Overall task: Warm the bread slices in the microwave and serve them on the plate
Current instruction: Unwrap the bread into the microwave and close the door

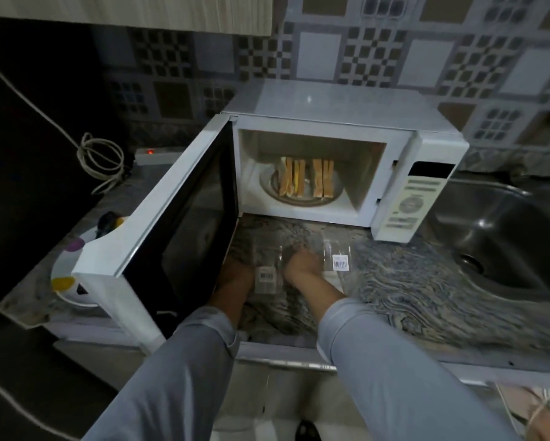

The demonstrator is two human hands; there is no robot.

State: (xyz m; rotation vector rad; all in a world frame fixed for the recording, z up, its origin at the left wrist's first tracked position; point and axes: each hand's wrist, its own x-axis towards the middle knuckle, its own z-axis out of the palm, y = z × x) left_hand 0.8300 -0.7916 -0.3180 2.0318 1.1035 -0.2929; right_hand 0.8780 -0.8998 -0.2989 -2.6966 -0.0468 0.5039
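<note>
Nothing here is sharp enough for me to read. I can see two white barcode labels low in the middle of the frame, each stuck on a clear plastic pack lying on the worktop: one label (pixel 266 276) on the left pack (pixel 265 265), the other label (pixel 340 265) on the right pack (pixel 337 259). Both show black bars, but the digits are a blur. At right of centre, the microwave's control panel (pixel 412 205) carries rows of marked buttons around a round pad; I cannot make out their lettering, and its dark display window (pixel 431 169) shows no figures.
</note>
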